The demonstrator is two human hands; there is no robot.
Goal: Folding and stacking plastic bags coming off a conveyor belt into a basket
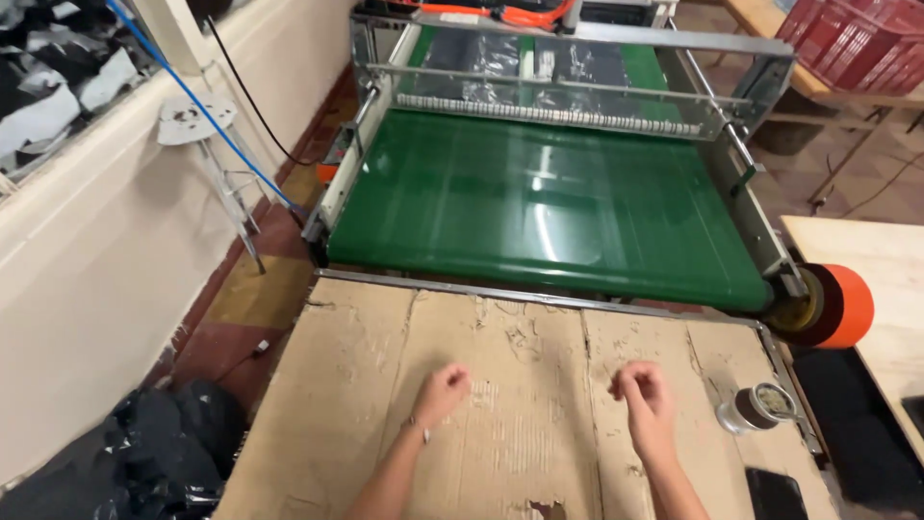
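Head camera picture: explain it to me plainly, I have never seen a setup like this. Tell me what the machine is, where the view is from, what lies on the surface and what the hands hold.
The camera sits on a person's head and looks down at their own two bare hands. The left hand and right hand are loosely curled above a worn cardboard sheet that covers a table; neither holds anything. On the sheet, by the right hand, lie a small round tin and a dark flat object. Beyond it stands a machine with a wide green conveyor belt and a clear guard. An orange roll sits at its right corner. A white stool stands left, black bags below.
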